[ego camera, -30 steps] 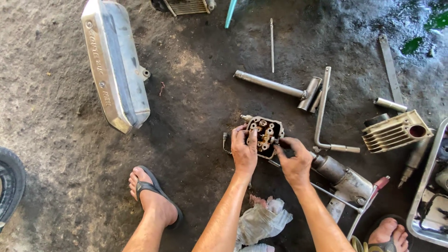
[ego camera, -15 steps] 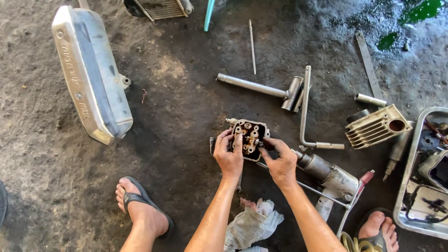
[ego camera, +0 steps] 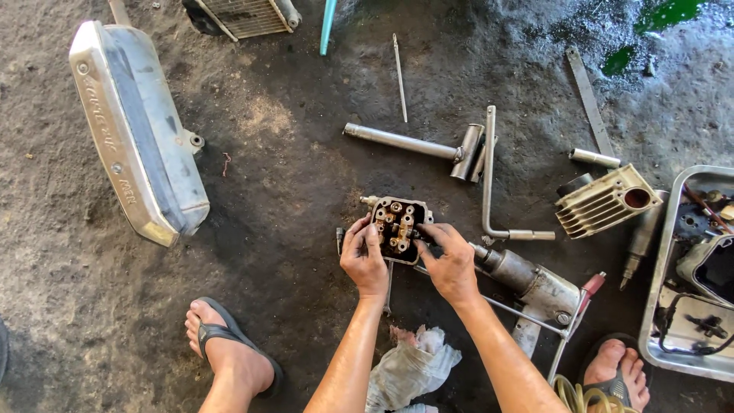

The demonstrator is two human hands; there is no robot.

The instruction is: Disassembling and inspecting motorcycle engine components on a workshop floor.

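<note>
We see both hands on small engine head (ego camera: pixel 397 227), mid floor (ego camera: pixel 290 191), valve side up. Left hand (ego camera: pixel 365 260) grips its left edge, fingers curled. Right hand (ego camera: pixel 451 264) pinches its right edge. Air impact wrench (ego camera: pixel 535 289) just right of right hand. Metal tray (ego camera: pixel 664 291) at floor's right edge holds dark engine parts (ego camera: pixel 707 268). Finned cylinder (ego camera: pixel 608 200) beside tray. Rag (ego camera: pixel 409 367) between our forearms. Long metal cover (ego camera: pixel 138 130) far left.

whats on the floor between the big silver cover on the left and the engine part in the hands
Nothing much: in the head view the floor between the long silver cover and the engine part held by both hands is dark, oil-stained concrete, with only a small reddish scrap near the cover.
</note>
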